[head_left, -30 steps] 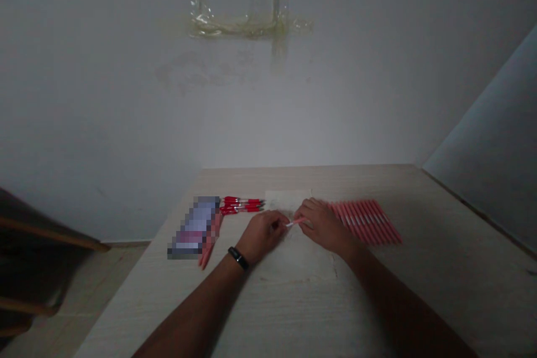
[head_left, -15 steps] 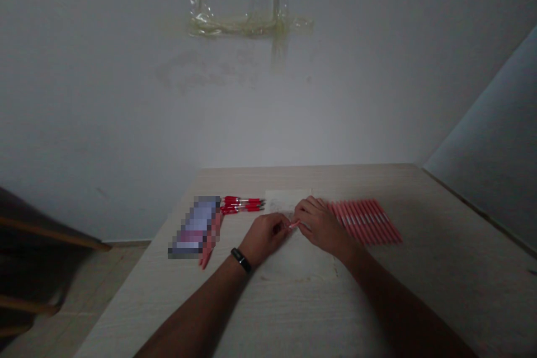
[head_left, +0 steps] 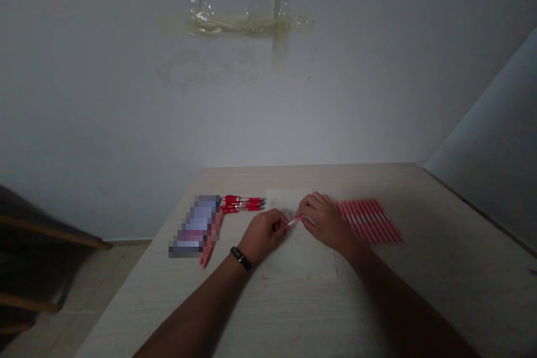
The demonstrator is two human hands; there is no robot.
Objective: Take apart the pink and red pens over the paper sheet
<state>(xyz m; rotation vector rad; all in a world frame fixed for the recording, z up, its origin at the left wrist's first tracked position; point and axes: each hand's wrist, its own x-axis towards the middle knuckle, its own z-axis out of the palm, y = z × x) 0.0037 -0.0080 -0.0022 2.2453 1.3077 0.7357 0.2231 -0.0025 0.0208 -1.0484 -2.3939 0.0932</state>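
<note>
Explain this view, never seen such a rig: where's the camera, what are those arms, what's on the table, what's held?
No machine here: these are a person's bare hands, seen from a camera worn on the head, looking forward and down. The left hand, with a dark wristband on its wrist, and the right hand hold a slim pink-and-white piece between their fingertips, above a pale sheet. On the table, a row of pink sticks lies to the right; red pens and a pixelated item lie to the left.
</note>
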